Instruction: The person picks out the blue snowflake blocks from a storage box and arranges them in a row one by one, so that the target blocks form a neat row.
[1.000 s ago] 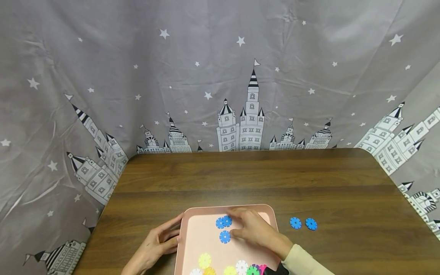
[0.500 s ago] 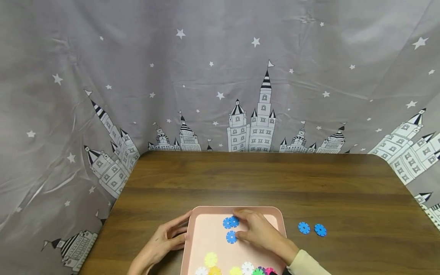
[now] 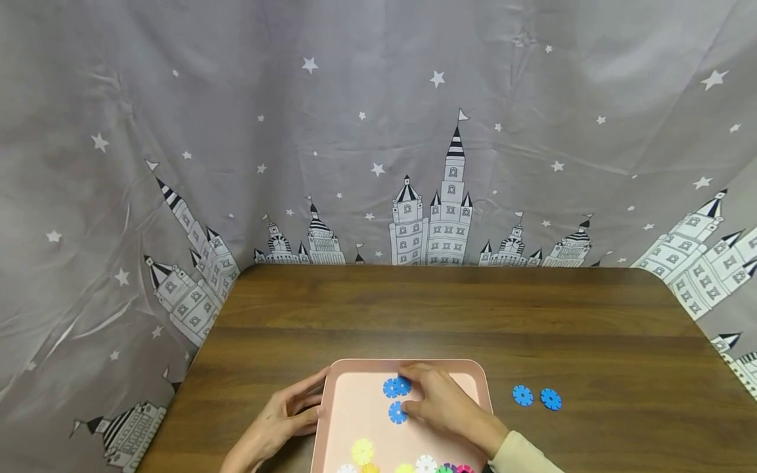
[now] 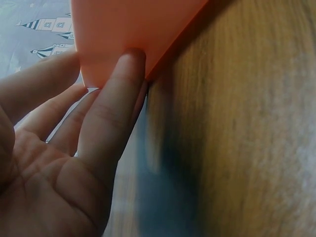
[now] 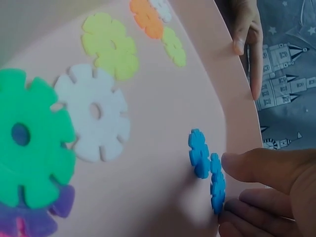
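In the head view my left hand (image 3: 278, 417) rests against the outer left wall of a pink tray (image 3: 321, 437), fingers and thumb extended. The left wrist view shows these fingertips (image 4: 132, 61) touching the tray's outside. Inside the tray, near its far side, my right hand (image 3: 446, 401) reaches over several blue notched discs. Two of them (image 3: 396, 386) overlap; another blue disc (image 3: 395, 412) lies just nearer. The right thumb is close to the nearer disc, the index finger by the overlapping pair. From the right wrist view I cannot tell exactly which disc is touched.
Two more blue notched discs (image 3: 537, 397) lie on the wooden table (image 3: 591, 328) right of the tray. Yellow (image 3: 363, 451), white (image 3: 426, 464), orange, green (image 5: 29, 163), purple and pink discs are in the tray's near part. A grey castle-print curtain (image 3: 355, 131) hangs behind.
The head view has shifted, so the whole scene appears moved slightly to the right. Both hands keep nearly the same place on the tray and by the blue discs.
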### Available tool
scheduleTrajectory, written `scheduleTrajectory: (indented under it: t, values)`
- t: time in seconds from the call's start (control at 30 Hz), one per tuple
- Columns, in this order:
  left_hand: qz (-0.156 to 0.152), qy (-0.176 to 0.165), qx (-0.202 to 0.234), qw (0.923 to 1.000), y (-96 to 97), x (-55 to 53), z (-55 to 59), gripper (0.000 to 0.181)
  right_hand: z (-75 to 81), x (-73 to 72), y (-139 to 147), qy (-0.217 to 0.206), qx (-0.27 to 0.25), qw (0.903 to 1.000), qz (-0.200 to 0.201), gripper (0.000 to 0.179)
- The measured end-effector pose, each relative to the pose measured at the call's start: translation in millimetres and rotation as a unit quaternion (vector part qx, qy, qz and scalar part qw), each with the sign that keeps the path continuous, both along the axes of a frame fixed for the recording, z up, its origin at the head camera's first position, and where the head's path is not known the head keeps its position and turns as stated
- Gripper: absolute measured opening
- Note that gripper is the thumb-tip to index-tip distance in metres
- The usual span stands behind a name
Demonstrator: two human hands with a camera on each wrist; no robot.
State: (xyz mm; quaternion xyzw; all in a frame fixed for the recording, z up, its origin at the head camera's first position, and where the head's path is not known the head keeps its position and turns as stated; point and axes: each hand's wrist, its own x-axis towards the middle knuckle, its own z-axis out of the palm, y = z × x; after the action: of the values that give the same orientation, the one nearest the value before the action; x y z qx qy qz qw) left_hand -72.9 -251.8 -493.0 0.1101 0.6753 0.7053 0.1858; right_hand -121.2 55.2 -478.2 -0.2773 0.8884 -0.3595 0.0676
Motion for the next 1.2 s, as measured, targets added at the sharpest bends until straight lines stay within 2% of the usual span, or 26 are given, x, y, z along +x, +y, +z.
scheduleTrajectory:
  t: [0.53, 0.8, 1.2]
  values:
    - [-0.007, -0.004, 0.007, 0.9999, -0.5, -0.2, -0.8, 0.066, -5.7, -4.0, -10, 0.051, 0.007, 0.9986, 0.011, 0.048]
    - [-0.016, 0.002, 0.002, 0.9999, -1.1, -0.6, -1.2, 0.066, -9.7, -6.9, -13, 0.058, 0.003, 0.9982, 0.013, 0.044]
    - [-0.021, 0.005, 0.002, 0.9998, -1.4, -1.3, -2.0, 0.066, -13.7, -6.2, -18, 0.081, -0.004, 0.9967, -0.004, 0.036]
